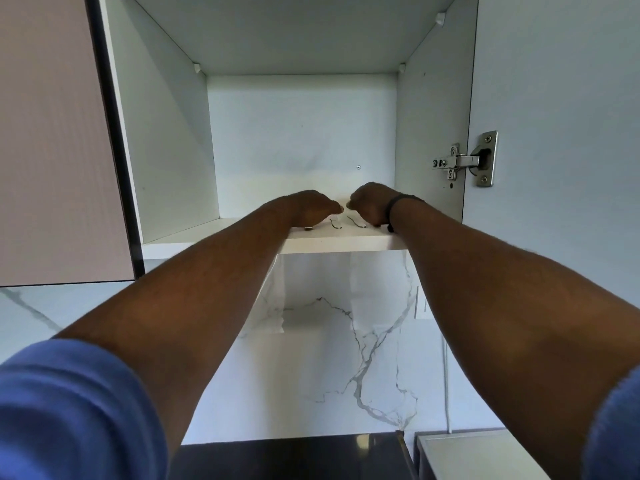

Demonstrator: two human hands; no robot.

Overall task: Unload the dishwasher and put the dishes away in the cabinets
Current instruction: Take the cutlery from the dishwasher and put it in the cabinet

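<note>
Cutlery [346, 221]: lies at shelf [214, 242] front edge.
Hands: left [308, 207], right [370, 204] near together, curled; grip hidden, cannot tell.
Tip: push pieces back gently.

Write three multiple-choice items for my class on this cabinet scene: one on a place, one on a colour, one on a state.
1. Where do both hands reach?
A. into the wall cabinet, over its shelf
B. into a sink
C. into a drawer

2. What colour are the sleeves?
A. red
B. blue
C. white

3. How is the cabinet door?
A. shut
B. removed
C. swung open

Key: 1 A, the left hand and right hand lie over the shelf. 2 B, the sleeve is blue. 3 C, the hinge and the cabinet's inside show.
</note>
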